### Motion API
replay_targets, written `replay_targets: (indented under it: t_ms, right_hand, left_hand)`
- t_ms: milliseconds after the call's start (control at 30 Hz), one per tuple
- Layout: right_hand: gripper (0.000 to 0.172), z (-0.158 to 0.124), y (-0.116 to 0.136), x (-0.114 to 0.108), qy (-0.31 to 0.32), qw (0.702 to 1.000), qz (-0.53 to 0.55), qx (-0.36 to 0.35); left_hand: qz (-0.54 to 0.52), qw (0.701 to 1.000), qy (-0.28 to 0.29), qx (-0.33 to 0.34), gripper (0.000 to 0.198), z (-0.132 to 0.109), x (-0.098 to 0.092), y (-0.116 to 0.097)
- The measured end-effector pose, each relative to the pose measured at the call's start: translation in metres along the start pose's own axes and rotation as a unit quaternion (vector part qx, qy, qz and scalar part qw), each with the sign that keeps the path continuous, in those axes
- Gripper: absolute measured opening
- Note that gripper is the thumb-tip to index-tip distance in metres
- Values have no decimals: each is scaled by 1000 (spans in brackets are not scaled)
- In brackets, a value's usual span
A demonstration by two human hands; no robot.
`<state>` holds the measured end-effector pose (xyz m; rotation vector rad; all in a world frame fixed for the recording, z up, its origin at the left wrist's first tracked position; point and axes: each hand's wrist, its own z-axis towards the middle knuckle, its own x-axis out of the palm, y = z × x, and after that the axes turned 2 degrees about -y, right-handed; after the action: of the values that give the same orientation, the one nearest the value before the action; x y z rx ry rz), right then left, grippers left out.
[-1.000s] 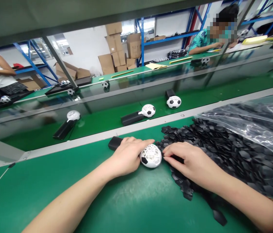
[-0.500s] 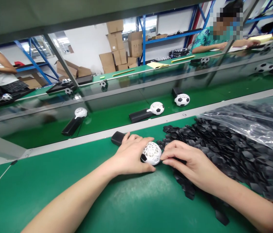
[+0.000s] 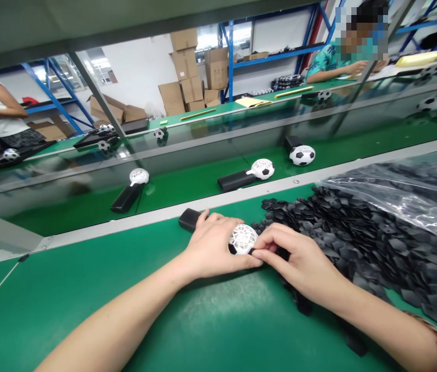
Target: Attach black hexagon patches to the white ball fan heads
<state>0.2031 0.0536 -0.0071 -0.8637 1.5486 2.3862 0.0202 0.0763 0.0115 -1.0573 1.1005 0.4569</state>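
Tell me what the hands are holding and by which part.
The left hand grips the small fan where its white football-shaped head meets the black handle. The right hand pinches the head's lower right edge.

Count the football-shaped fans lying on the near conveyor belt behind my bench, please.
3. The left fan has a white cage, the middle fan shows one black patch, and the right fan looks fully patched. More may lie outside the picture.

factory assembly line | green conveyor belt point(image 3: 187, 188) | blue racks point(image 3: 229, 57) | stacked cartons point(image 3: 193, 77) | co-workers point(image 3: 342, 57)
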Motion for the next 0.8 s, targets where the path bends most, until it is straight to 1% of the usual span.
replay_targets:
  t_ms: [67, 133, 200, 267, 367, 433, 500, 567, 600, 667, 733, 767, 800]
  right_hand:
    - [4, 2, -1, 1, -4, 998, 31, 55]
    - [8, 4, -3, 2, -2, 993, 59, 98]
    - [12, 5, -4, 2, 6, 990, 71, 123]
    - [13, 4, -4, 2, 9, 990, 63, 128]
    - [12, 5, -1, 0, 26, 993, 45, 109]
    - [12, 12, -2, -5, 34, 996, 8, 81]
    - [15, 22, -8, -11, 23, 993, -105, 41]
    - [13, 34, -17, -14, 8, 972, -237, 6]
    - [11, 38, -22, -14, 11, 959, -282, -6]
    - [12, 43, -28, -11, 30, 945, -325, -22]
    - [12, 42, -30, -6, 52, 938, -340, -38]
    - [12, 40, -29, -4, 61, 934, -348, -44]
    - [12, 37, -28, -2, 67, 931, -356, -48]
  left_hand:
    - [4, 1000, -18, -8, 59, 0, 2, 0]
    - [10, 999, -32, -13, 58, 0, 4, 1]
    - [12, 999, -38, -9, 57, 1, 7, 0]
    - [11, 999, -43, -4, 57, 1, 9, 1]
    - [1, 999, -40, 9, 59, 0, 6, 3]
    - [-13, 1000, -14, 23, 62, -3, -1, 5]
    - [-24, 999, 29, 31, 66, -10, -11, 8]
    - [-28, 997, 70, 18, 68, -17, -19, 9]
    - [-31, 996, 82, 5, 69, -20, -20, 8]
    - [-49, 995, 77, -32, 73, -25, -18, 6]
    - [-77, 994, 42, -63, 69, -27, -10, 4]
    - [-92, 993, 25, -65, 65, -27, -6, 4]
    - [-107, 993, 16, -52, 62, -26, -2, 5]
